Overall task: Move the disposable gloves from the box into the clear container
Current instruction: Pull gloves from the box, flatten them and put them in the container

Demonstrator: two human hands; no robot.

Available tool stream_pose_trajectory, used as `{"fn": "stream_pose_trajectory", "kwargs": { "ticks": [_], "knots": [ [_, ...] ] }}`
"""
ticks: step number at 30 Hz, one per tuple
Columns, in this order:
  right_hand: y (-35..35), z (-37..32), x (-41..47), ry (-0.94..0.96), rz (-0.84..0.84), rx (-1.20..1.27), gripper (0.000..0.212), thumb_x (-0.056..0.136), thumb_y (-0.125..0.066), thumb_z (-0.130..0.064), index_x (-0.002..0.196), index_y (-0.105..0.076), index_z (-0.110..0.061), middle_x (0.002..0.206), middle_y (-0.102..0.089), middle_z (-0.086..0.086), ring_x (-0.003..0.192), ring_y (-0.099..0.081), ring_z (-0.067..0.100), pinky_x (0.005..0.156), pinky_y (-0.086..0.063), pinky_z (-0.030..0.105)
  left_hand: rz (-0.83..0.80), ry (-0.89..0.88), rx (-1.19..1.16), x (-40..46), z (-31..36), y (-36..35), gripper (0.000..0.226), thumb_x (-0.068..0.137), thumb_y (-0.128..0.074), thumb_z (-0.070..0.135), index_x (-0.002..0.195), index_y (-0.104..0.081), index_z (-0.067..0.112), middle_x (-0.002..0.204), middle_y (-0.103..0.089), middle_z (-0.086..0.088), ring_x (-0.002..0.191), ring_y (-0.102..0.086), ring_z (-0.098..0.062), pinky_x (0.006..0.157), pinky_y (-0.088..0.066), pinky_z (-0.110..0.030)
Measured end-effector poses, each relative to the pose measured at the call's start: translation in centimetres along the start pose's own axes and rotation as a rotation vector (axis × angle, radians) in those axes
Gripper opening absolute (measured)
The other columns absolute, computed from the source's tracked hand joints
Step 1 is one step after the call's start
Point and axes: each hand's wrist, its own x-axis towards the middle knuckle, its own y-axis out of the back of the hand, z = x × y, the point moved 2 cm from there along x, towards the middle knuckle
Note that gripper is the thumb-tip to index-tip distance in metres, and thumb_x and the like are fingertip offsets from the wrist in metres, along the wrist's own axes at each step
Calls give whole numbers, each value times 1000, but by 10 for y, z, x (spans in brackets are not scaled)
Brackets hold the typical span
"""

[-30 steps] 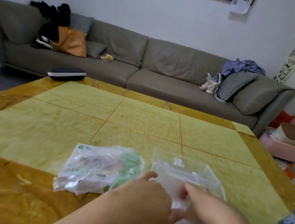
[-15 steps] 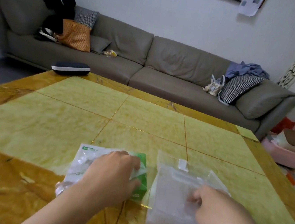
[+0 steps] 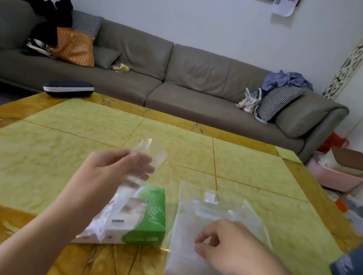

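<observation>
Two bare forearms entering from the lower edge of the frame, left hand point(image 3: 113, 168) at centre, right hand point(image 3: 229, 249) at lower right, no sleeves showing, no rings, no watch, no gloves worn, short plain fingernails

Far half of table point(image 3: 85, 140) bare, wide room for hand to pass. Glasses case point(image 3: 68, 88) at far left corner, well apart from work area. Green glove box point(image 3: 143, 221) and clear zip bag point(image 3: 235, 215) lie side by side near front edge, narrow strip of table between. Left hand point(image 3: 113, 170) raised over box with clear glove point(image 3: 149, 156), blocks approach from left. Right hand point(image 3: 229, 249) rests on bag, covers its near part. Blue-grey cylinder point(image 3: 357, 270) intrudes at right edge, beside bag.
</observation>
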Motion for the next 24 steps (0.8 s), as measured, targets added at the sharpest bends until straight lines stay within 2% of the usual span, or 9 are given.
{"fn": "stream_pose_trajectory", "kwargs": {
  "ticks": [4, 7, 10, 12, 14, 15, 18, 21, 24],
  "knots": [
    [16, 2, -4, 63, 291, 33, 17, 96, -63, -35, 86, -76, -33, 70, -70, -16, 60, -66, 8, 53, -51, 26, 0, 40, -280, -2, 9, 2, 37, 107, -43, 19, 104, -76, 3, 103, -78, -16, 96, -74, -31, 89, -54, -49],
    [27, -2, -11, 211, 492, 368, 11, 94, -70, -33, 105, -74, -34, 90, -73, -19, 81, -69, -2, 69, -57, 25, -70, 57, -408, -5, 15, -3, 41, 107, -42, 21, 99, -77, 0, 104, -75, -23, 92, -73, -34, 80, -56, -46],
    [31, -21, -21, 445, 269, 802, 56, 84, -77, -50, 136, -58, -40, 133, -62, -27, 127, -54, -10, 104, -45, 25, -249, 140, -526, -12, 19, -19, 41, 101, -46, 24, 100, -78, -2, 101, -73, -27, 78, -71, -30, 66, -61, -38],
    [31, -34, -26, 554, 119, 964, 65, 82, -80, -49, 141, -56, -39, 140, -62, -23, 134, -52, -5, 113, -40, 28, -359, 196, -600, -20, 25, -32, 40, 98, -49, 23, 94, -78, -4, 90, -71, -28, 66, -70, -29, 57, -60, -37],
    [31, -39, -26, 613, 96, 1036, 46, 87, -82, -32, 129, -67, -22, 118, -76, -1, 115, -70, 14, 105, -51, 35, -398, 202, -588, -25, 27, -42, 37, 96, -50, 20, 86, -77, -5, 78, -68, -28, 57, -67, -30, 51, -59, -36],
    [31, -41, -27, 624, 123, 1076, 31, 89, -81, -22, 115, -71, -11, 100, -78, 9, 94, -74, 23, 90, -57, 37, -388, 202, -566, -26, 26, -44, 37, 97, -51, 18, 82, -77, -4, 74, -68, -27, 54, -67, -30, 49, -58, -35],
    [29, -35, -24, 530, 240, 1171, 16, 91, -77, -11, 82, -68, -2, 61, -60, 20, 48, -55, 29, 48, -46, 33, -285, 202, -494, -20, 19, -40, 41, 100, -51, 22, 82, -79, -2, 76, -72, -23, 53, -67, -26, 45, -55, -31],
    [27, -27, -21, 429, 306, 1152, 23, 92, -78, -16, 78, -64, -5, 53, -52, 15, 39, -41, 22, 41, -32, 27, -373, 139, -312, -17, 14, -34, 39, 98, -62, 37, 92, -78, 2, 96, -74, -25, 74, -71, -34, 59, -60, -37],
    [26, -23, -21, 356, 334, 1136, 23, 92, -78, -21, 79, -64, -9, 54, -51, 9, 39, -38, 18, 40, -27, 24, -307, 100, -145, -14, 7, -34, 25, 90, -73, 22, 93, -74, -3, 90, -74, -23, 71, -69, -30, 61, -60, -34]
  ]
}}
